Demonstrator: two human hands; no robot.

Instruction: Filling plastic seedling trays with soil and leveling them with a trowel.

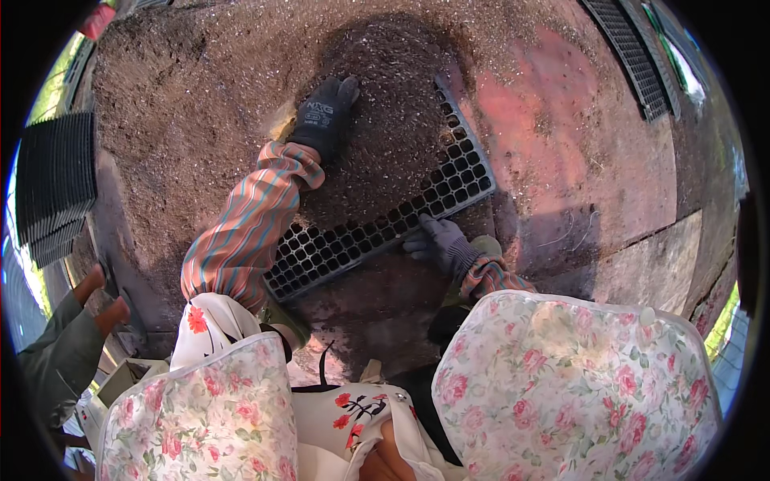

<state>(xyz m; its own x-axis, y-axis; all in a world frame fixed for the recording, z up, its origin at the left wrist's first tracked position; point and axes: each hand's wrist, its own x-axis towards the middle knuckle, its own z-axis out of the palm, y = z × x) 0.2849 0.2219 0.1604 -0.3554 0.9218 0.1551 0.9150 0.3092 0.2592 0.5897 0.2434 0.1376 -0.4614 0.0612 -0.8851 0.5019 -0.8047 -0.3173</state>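
A black plastic seedling tray (367, 240) lies at a slant before me, with loose dark soil (385, 132) heaped over its far part. Along its near edge and right end, rows of cells show unfilled. My left hand (325, 114), in a dark work glove, rests on the soil at the left of the heap; its fingers are partly hidden. A yellowish patch (283, 126) shows beside that wrist, too little of it to name. At the tray's near edge, my gloved right hand (442, 240) grips the rim, thumb on top and fingers below.
More soil (180, 120) spreads across the ground sheet at left. A stack of black seedling trays (57, 180) stands at far left, near another person's sandalled feet (108, 300). Further trays (628, 60) lie at upper right. Floral fabric flaps (571, 385) block the lower view.
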